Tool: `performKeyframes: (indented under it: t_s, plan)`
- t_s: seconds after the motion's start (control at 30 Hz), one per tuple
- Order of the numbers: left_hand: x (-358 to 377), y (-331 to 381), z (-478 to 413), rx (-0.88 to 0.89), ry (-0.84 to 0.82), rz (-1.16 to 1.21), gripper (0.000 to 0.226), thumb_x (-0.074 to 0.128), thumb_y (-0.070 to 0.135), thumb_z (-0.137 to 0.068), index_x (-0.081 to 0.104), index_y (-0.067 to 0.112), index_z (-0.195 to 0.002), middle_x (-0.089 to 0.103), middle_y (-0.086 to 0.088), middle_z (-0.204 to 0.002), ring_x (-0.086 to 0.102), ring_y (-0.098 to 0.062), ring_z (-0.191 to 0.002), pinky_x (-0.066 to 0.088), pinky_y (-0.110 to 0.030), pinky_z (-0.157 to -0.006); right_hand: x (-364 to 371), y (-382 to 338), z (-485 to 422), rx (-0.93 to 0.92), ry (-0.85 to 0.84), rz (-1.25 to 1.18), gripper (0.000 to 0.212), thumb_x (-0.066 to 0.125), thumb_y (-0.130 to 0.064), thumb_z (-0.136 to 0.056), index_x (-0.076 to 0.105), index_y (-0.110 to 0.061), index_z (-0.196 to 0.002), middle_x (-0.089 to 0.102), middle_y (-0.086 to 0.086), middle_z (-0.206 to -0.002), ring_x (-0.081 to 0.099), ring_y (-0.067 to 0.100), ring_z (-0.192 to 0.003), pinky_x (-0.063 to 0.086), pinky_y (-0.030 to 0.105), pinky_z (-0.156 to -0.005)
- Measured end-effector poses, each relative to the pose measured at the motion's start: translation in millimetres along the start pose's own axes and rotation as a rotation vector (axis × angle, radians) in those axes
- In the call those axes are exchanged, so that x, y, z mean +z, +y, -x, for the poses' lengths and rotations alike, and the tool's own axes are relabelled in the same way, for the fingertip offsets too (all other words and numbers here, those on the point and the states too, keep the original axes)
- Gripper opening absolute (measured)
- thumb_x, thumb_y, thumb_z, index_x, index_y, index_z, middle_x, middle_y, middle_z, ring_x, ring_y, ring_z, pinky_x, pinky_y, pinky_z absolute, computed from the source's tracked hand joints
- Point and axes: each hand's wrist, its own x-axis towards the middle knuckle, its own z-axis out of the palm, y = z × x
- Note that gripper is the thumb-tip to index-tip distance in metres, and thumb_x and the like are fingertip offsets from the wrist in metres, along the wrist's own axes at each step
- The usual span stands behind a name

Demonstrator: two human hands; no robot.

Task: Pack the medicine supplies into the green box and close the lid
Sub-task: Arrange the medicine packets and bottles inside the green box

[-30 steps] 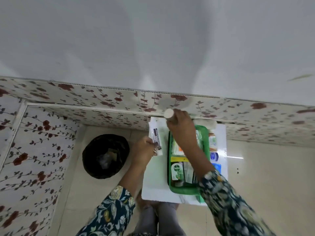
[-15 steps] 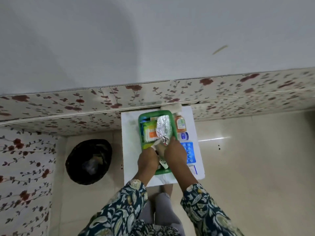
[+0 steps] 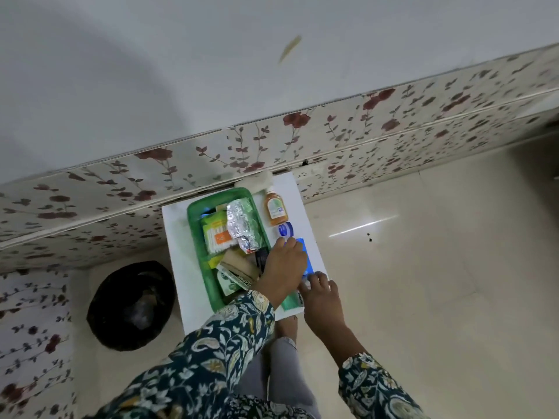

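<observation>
The green box [image 3: 196, 237] lies open on a small white table [image 3: 178, 267], holding a silver foil strip [image 3: 240, 225], an orange and white pack [image 3: 217, 237], a brown roll [image 3: 239, 266] and other packets. My left hand [image 3: 282, 267] reaches across the box's near right corner, fingers curled on a blue pack [image 3: 305, 252] lying right of the box. My right hand [image 3: 317, 290] is just nearer, fingers spread, tips touching the near end of the blue pack. An amber bottle [image 3: 274, 208] and a blue round tin [image 3: 286, 229] lie beyond the blue pack.
A green and white item [image 3: 290, 302] lies at the table's near right corner, partly under my hands. A white cotton wad [image 3: 263, 179] sits at the far edge against the flowered wall panel. A black bin [image 3: 131, 303] stands on the floor to the left.
Both hands have left the near end of the box and moved right to the blue pack beside it. The brown roll and packets now show in the box's near end.
</observation>
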Motion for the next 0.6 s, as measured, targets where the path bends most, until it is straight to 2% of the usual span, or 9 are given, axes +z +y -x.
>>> performKeyframes:
  t_s: [0.1, 0.2, 0.3, 0.4, 0.5, 0.57, 0.6]
  plan:
    - [12.5, 8.8, -3.9, -0.001, -0.072, -0.016, 0.029, 0.045, 0.01, -0.092, 0.052, 0.004, -0.119, 0.051, -0.017, -0.128, 0.044, -0.034, -0.122, 0.033, -0.043, -0.104, -0.9, 19.3, 10.5, 0.042, -0.061, -0.096, 0.04, 0.05, -0.015, -0.081, 0.051, -0.014, -0.121, 0.049, 0.009, -0.129, 0.038, 0.028, -0.125, 0.035, 0.037, -0.099]
    - [19.6, 23.0, -7.6, -0.044, -0.141, -0.078, 0.038, 0.05, 0.012, -0.091, 0.045, -0.002, -0.127, 0.046, -0.021, -0.133, 0.046, -0.037, -0.12, 0.037, -0.042, -0.103, -5.9, 45.0, 22.7, 0.175, 0.002, -0.263, 0.041, 0.053, -0.012, -0.079, 0.053, -0.019, -0.119, 0.053, 0.004, -0.123, 0.044, 0.024, -0.116, 0.043, 0.033, -0.087]
    - [19.2, 35.6, -13.6, -0.114, -0.165, -0.134, 0.041, 0.047, 0.008, -0.091, 0.039, -0.006, -0.129, 0.042, -0.025, -0.132, 0.049, -0.042, -0.115, 0.042, -0.045, -0.097, -12.9, 58.2, 25.4, 0.242, 0.062, -0.424, 0.038, 0.056, -0.009, -0.079, 0.057, -0.016, -0.116, 0.057, 0.007, -0.116, 0.048, 0.023, -0.108, 0.049, 0.034, -0.08]
    - [11.7, 41.6, -17.1, -0.151, -0.191, -0.092, 0.036, 0.045, 0.001, -0.089, 0.044, -0.006, -0.124, 0.048, -0.026, -0.126, 0.053, -0.044, -0.111, 0.047, -0.045, -0.092, -21.5, 62.7, 21.2, 0.282, 0.068, -0.516, 0.033, 0.059, -0.007, -0.08, 0.059, -0.012, -0.112, 0.06, 0.01, -0.112, 0.05, 0.022, -0.104, 0.045, 0.026, -0.076]
    - [-8.0, 38.2, -11.1, -0.227, -0.092, 0.118, 0.03, 0.042, -0.003, -0.089, 0.048, -0.002, -0.118, 0.056, -0.019, -0.12, 0.061, -0.034, -0.105, 0.052, -0.038, -0.083, -33.2, 64.3, 23.8, 0.332, 0.085, -0.655, 0.036, 0.063, -0.005, -0.076, 0.059, -0.008, -0.111, 0.061, 0.014, -0.108, 0.051, 0.021, -0.093, 0.039, 0.02, -0.062]
    - [-32.7, 28.9, 1.3, -0.36, 0.004, 0.434, 0.024, 0.041, 0.003, -0.092, 0.049, 0.0, -0.114, 0.061, -0.018, -0.114, 0.063, -0.033, -0.101, 0.051, -0.039, -0.077, -46.7, 61.5, 27.9, 0.361, 0.101, -0.783, 0.038, 0.068, -0.01, -0.076, 0.06, -0.01, -0.114, 0.059, 0.011, -0.107, 0.05, 0.015, -0.089, 0.037, 0.013, -0.058]
    - [-43.7, 19.8, 12.7, -0.442, 0.077, 0.586, 0.019, 0.042, 0.007, -0.093, 0.051, 0.001, -0.109, 0.064, -0.017, -0.104, 0.064, -0.033, -0.093, 0.049, -0.038, -0.069, -53.9, 55.8, 29.1, 0.349, 0.103, -0.854, 0.038, 0.069, -0.012, -0.076, 0.061, -0.013, -0.112, 0.059, 0.008, -0.107, 0.051, 0.015, -0.09, 0.039, 0.014, -0.059]
